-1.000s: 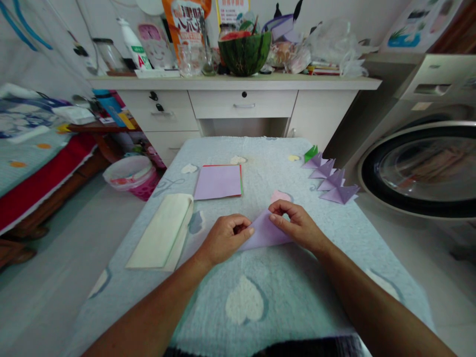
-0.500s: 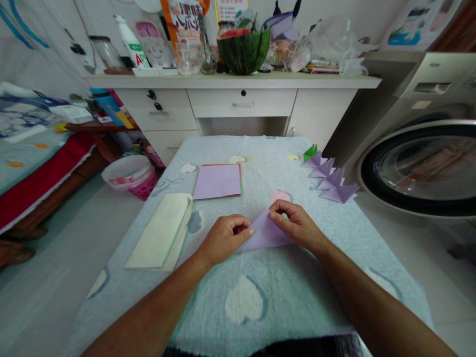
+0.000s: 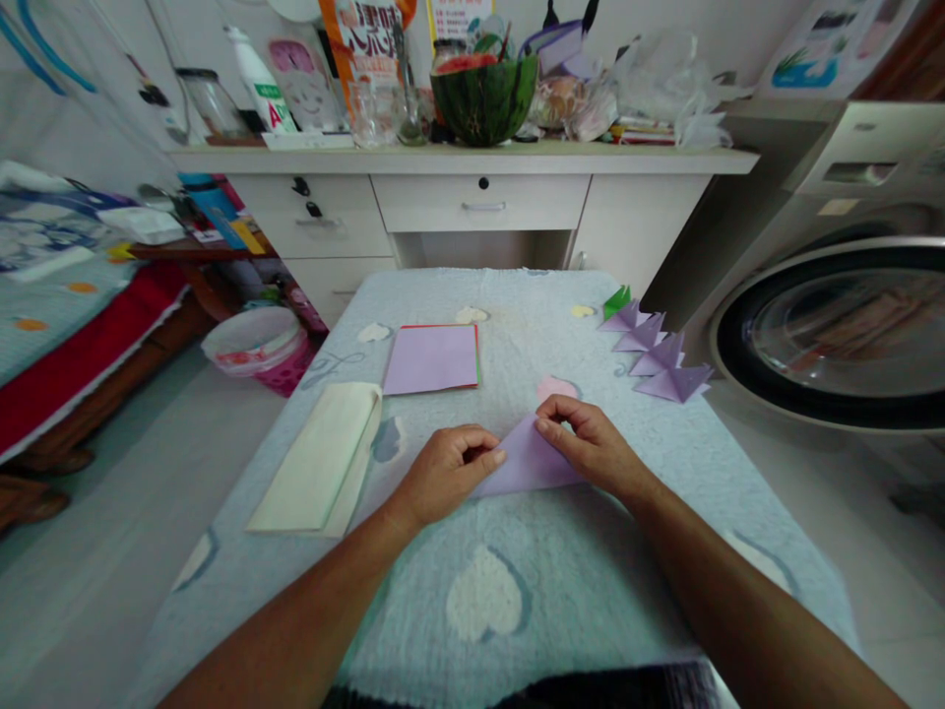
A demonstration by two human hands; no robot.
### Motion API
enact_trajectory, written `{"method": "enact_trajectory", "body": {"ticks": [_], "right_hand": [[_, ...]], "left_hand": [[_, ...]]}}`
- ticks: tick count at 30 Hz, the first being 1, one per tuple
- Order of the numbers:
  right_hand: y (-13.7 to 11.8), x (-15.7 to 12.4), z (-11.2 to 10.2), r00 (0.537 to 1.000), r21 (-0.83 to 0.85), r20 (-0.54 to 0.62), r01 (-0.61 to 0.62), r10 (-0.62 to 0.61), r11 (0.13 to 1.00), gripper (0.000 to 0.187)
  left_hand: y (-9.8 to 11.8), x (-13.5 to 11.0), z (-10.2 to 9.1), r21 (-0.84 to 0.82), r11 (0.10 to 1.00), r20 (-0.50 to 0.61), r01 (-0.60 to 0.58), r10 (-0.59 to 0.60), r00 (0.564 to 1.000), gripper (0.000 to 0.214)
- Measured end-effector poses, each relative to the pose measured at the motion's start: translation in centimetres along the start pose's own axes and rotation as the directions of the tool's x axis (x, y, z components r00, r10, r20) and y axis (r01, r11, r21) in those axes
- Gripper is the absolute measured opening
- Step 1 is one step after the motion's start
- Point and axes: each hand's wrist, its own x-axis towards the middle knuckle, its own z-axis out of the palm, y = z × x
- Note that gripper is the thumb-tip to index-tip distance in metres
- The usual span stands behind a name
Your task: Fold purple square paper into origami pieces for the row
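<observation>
A sheet of purple origami paper [image 3: 528, 461], folded to a triangle, lies between my hands on the cloth-covered table [image 3: 413, 601]. My left hand [image 3: 452, 471] pinches its left slanting edge between thumb and fingers. At the top point, my right hand [image 3: 583, 438] is closed on the paper, thumb and forefinger together. The paper's right corner is partly hidden under the right hand. Farther off lies a stack of square paper [image 3: 432, 359], purple on top with red and green edges showing. Several folded paper pieces, purple ones [image 3: 673, 382] and a green one [image 3: 616, 303], stand in a row at the right.
A pale folded paper or cloth [image 3: 317, 458] lies left of my left hand. Beyond the table stands a white cabinet [image 3: 479, 202] with a cut watermelon [image 3: 485, 103] on top. A washing machine [image 3: 849, 325] is at the right, a pink bin [image 3: 266, 350] at the left.
Hardly anything differs. Both hands keep their grip on the folded purple paper, and the right fingers have shifted very slightly.
</observation>
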Motion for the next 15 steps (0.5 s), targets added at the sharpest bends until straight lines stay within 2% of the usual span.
{"method": "enact_trajectory", "body": {"ticks": [3,5,10,15], "right_hand": [[0.1,0.0,0.2,0.999,-0.086,-0.041,0.023,-0.027,0.996,0.021],[0.3,0.1,0.4,0.995,-0.200,-0.075,0.043,-0.059,0.979,0.017],[1.0,0.4,1.1,0.987,-0.508,-0.091,0.071,-0.135,0.858,0.012],[1.3,1.2,1.9,0.995,-0.677,-0.036,0.043,-0.091,0.735,0.016]], "left_hand": [[-0.1,0.0,0.1,0.000,1.000,-0.008,0.004,-0.004,1.000,0.025],[-0.3,0.1,0.3,0.002,1.000,-0.004,0.030,-0.030,1.000,0.025],[-0.7,0.3,0.9,-0.007,0.996,-0.046,0.091,-0.091,0.995,0.020],[-0.4,0.3,1.0,0.201,0.970,-0.136,0.136,-0.109,0.985,0.021]]}}
